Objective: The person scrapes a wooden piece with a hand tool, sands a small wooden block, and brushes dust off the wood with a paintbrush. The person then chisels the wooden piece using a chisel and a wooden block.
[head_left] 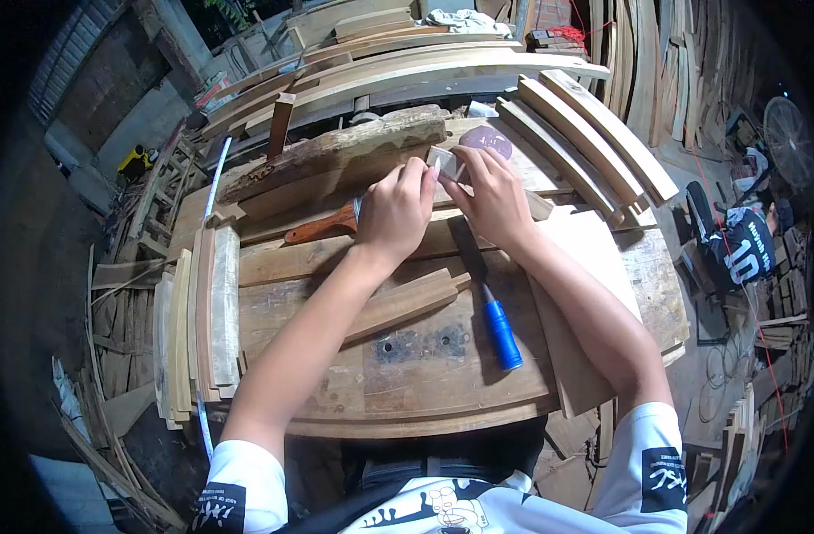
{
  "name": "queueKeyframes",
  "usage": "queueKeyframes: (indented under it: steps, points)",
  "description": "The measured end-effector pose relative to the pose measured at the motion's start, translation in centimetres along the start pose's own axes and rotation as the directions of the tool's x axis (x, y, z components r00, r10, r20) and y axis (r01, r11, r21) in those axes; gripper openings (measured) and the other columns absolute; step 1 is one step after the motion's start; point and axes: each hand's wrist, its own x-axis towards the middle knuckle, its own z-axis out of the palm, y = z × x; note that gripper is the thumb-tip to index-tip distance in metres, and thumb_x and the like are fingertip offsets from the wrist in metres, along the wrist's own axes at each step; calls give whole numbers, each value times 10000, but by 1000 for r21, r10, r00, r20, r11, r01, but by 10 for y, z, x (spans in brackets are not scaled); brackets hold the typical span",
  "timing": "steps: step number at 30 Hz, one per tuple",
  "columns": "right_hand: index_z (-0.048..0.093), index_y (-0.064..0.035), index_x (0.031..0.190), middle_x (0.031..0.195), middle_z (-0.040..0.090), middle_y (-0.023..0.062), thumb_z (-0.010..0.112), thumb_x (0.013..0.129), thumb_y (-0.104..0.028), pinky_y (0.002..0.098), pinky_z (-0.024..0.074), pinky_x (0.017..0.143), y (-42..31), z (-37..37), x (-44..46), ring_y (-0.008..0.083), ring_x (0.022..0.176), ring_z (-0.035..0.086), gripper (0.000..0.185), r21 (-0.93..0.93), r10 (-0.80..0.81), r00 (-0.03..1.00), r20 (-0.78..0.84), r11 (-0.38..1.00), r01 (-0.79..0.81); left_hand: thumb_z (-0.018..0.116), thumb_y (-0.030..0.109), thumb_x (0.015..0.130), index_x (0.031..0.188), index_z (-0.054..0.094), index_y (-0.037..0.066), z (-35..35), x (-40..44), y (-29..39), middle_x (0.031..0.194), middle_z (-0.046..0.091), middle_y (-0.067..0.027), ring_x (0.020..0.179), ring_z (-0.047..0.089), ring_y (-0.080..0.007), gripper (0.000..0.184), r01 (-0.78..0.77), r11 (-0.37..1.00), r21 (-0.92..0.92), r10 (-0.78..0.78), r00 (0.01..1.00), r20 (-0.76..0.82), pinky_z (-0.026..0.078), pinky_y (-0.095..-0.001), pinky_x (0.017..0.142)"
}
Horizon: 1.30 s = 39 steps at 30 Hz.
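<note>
Both my hands meet over the far middle of the workbench (336, 378) at a small pale block (443, 164). The fingers of my left hand (396, 206) close on its near left side, and my right hand (493, 198) pinches it from the right. A purple round object (485, 141) lies just beyond my right hand. Below the hands rests a chisel with a blue handle (502, 334), its dark blade pointing away. A brush with a brown wooden handle (321, 226) lies left of my left hand, its bristles mostly hidden. A short shaped wood piece (409, 303) lies nearer.
Curved wood strips (594, 133) lie at the bench's far right, more strips (202, 311) at its left edge. A rough-edged plank (336, 160) stands behind the hands. A pale board (585, 303) lies under my right forearm. A person (747, 245) is at the right.
</note>
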Motion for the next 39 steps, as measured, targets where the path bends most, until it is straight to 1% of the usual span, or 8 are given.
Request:
queueKeyframes:
  steps: [5, 9, 21, 27, 32, 35, 36, 39]
  points:
    - [522, 64, 1323, 1074, 636, 219, 702, 923, -142, 445, 517, 865, -16, -1, 9, 377, 965, 614, 485, 76, -73, 990, -119, 994, 83, 551, 154, 1039, 937, 531, 31, -8, 7, 1, 809, 650, -211, 718, 673, -419, 162, -79, 996, 50, 84, 991, -102, 532, -500, 611]
    - [497, 48, 1382, 1196, 604, 241, 679, 928, -114, 460, 508, 904, -30, -7, 13, 402, 1054, 598, 515, 192, -22, 997, -76, 981, 36, 543, 149, 1044, 939, 526, 43, -13, 9, 3, 780, 624, -189, 737, 657, -410, 151, -79, 996, 37, 86, 972, -219, 522, -506, 627]
    - [493, -9, 1434, 1281, 544, 219, 688, 925, -83, 427, 529, 884, -54, -9, 17, 366, 1050, 616, 551, 367, 36, 994, -106, 930, 5, 469, 195, 1094, 909, 490, 42, -10, 7, -3, 671, 503, -144, 564, 511, -290, 242, -18, 955, -294, -96, 924, -370, 411, -388, 566]
    - [480, -2, 1450, 1259, 534, 229, 703, 908, -70, 440, 531, 883, -55, -11, 16, 381, 1051, 606, 590, 364, 33, 993, -111, 931, 10, 452, 287, 1122, 982, 541, 25, -12, 2, 0, 777, 563, -4, 732, 530, -79, 311, 182, 732, -656, -359, 922, -146, 435, -305, 646]
    - [485, -17, 1457, 1286, 499, 224, 709, 874, -45, 437, 524, 895, -45, -5, 11, 380, 1118, 545, 625, 282, -46, 990, -132, 956, 82, 470, 293, 1117, 1215, 566, 2, -3, -2, -14, 1019, 617, -23, 891, 554, -71, 322, 321, 410, -854, -515, 854, 74, 487, -249, 794]
    - [495, -26, 1450, 1298, 485, 216, 703, 861, -30, 429, 522, 902, -39, -1, 8, 367, 1129, 518, 625, 216, -68, 991, -116, 972, 92, 482, 239, 1095, 1204, 527, 31, 7, -2, -25, 961, 540, -9, 824, 492, -66, 239, 399, 306, -864, -575, 801, 166, 411, -247, 731]
    - [499, -28, 1447, 1302, 482, 213, 701, 858, -25, 426, 522, 904, -37, -1, 8, 363, 1129, 511, 622, 188, -76, 991, -111, 977, 96, 466, 221, 1087, 1056, 531, 72, 6, 1, -22, 807, 461, 35, 683, 404, -42, 165, 396, 305, -866, -571, 804, 166, 321, -237, 608]
    - [508, -27, 1436, 1295, 488, 208, 696, 858, -19, 428, 523, 901, -33, -2, 9, 362, 1114, 509, 608, 119, -128, 984, -122, 983, 142, 443, 208, 1081, 905, 532, 116, 7, 4, -22, 640, 379, 80, 519, 310, -17, 217, 438, 202, -876, -627, 745, 228, 228, -218, 467]
